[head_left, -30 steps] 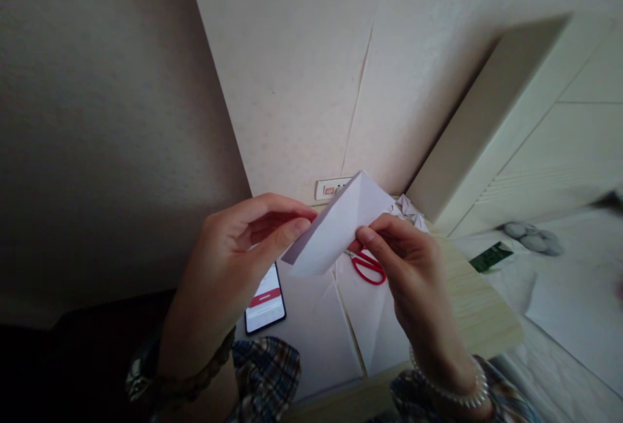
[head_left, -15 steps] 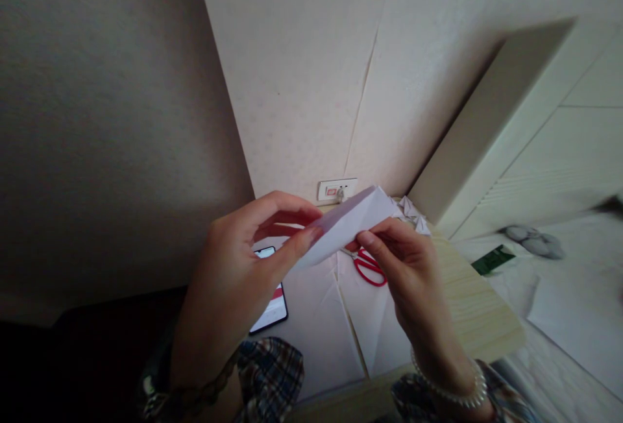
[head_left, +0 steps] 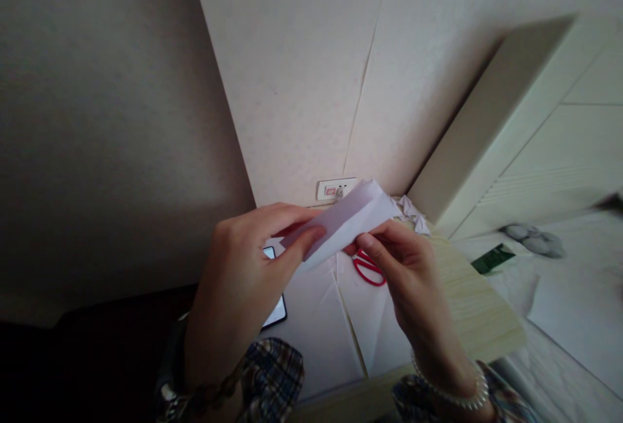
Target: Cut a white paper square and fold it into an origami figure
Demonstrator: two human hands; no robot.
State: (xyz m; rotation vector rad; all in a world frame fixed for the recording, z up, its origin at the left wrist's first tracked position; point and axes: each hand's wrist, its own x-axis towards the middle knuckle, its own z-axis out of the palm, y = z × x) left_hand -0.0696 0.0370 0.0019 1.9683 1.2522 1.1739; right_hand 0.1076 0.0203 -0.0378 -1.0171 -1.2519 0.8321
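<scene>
A folded sheet of white paper [head_left: 353, 215] is held up between both hands above the small table. My left hand [head_left: 263, 254] pinches its left end, thumb in front and fingers behind. The lower right edge is gripped by my right hand [head_left: 396, 257] between thumb and fingertips. Below the paper lie red-handled scissors [head_left: 370, 269], their blades hidden. A phone [head_left: 277, 313] with a lit screen is partly covered by my left hand. White paper sheets [head_left: 324, 338] lie flat on the table beneath.
Small folded paper pieces [head_left: 413, 215] sit at the table's back right, near the wall. A wall socket [head_left: 335, 189] is behind the paper. To the right of the wooden table [head_left: 479, 306] is a bed with a green packet [head_left: 492, 259] and a white sheet [head_left: 574, 326].
The paper has tilted and its folds have shifted, showing a narrower shape with an inner layer. My left hand has moved right and covers more of the phone. My right hand keeps its grip.
</scene>
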